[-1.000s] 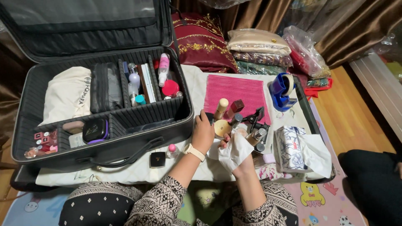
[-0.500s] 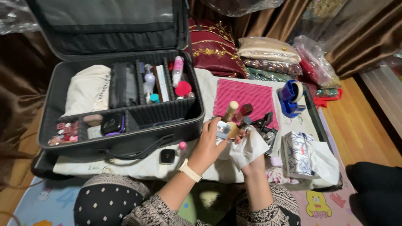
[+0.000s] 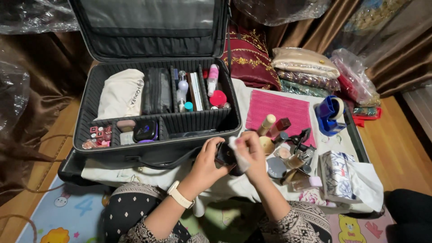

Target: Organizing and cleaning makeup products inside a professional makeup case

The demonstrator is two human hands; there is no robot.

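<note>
The left hand (image 3: pixel 208 158), a pale watch at its wrist, curls around a small dark compact (image 3: pixel 225 155), fingers closed on its near edge and holding it up just in front of the open makeup case (image 3: pixel 157 135). The right hand (image 3: pixel 253 155) meets it from the other side, thumb and fingertips pinched on a white wipe (image 3: pixel 238 155) that is pressed against the compact's surface. Both hands sit close together above the white cloth (image 3: pixel 234 184) spread under everything, near the case's front right corner.

Inside the black case, a cream drawstring pouch (image 3: pixel 120 93) fills the left rear compartment, a black pouch (image 3: pixel 157 90) stands beside it, and bottles and tubes stand upright further right, among them a pink-capped bottle (image 3: pixel 213 76) and a round red lid (image 3: pixel 218 97). The front row holds small red-and-pink pots (image 3: pixel 96 136) and a dark purple round case (image 3: pixel 145 130).

To the right of the hands lies a cluster of cosmetics: a beige foundation tube (image 3: pixel 266 124), a dark red lipstick (image 3: pixel 280 127), a black eyelash curler (image 3: pixel 300 138), a grey round compact (image 3: pixel 275 167). Behind them is a pink ribbed mat (image 3: pixel 281 108), and a blue tape dispenser (image 3: pixel 330 114) stands just right of it. A patterned tissue pack (image 3: pixel 335 173) rests near the right edge, with white tissue (image 3: pixel 366 182) trailing from it. Folded fabrics (image 3: pixel 306 60) are stacked behind.
</note>
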